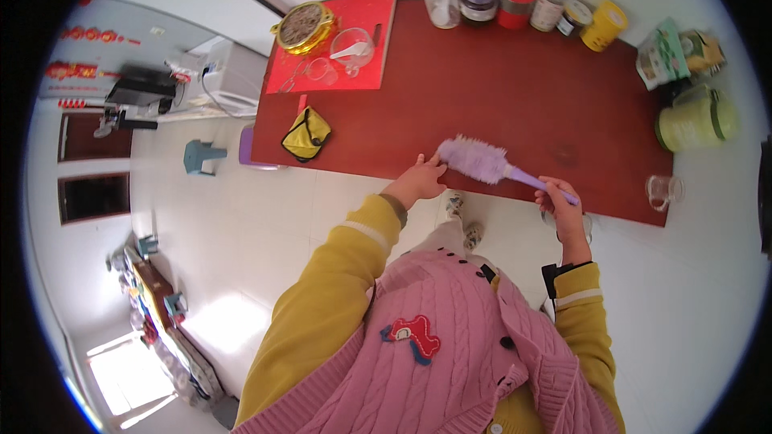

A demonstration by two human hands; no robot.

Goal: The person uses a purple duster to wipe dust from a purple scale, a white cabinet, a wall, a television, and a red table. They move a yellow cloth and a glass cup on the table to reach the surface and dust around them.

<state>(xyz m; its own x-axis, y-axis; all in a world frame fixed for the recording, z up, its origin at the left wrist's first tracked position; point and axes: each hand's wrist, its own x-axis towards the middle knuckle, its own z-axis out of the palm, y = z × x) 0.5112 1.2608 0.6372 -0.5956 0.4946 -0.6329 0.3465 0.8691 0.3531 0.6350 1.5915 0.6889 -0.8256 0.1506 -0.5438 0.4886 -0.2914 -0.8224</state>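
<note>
A fluffy lilac duster (473,160) lies slantwise over the front part of a reddish-brown wooden table (512,90). Its plastic handle is gripped near the end by my right hand (561,202), just off the table's front edge. My left hand (422,179) is at the tip of the fluffy head, fingers apart; whether they touch the fibres or only rest beside them is hard to tell. Left of that hand, a folded yellow cloth (307,134) with dark edging sits near the front edge.
A red board (362,79) at back left bears a gold pot (303,29) and a glass cup (356,42) with a white spoon. Several jars (514,3) line the wall. A green jug (693,123) and a glass mug (663,190) stand right. A stool (202,157) is on the floor.
</note>
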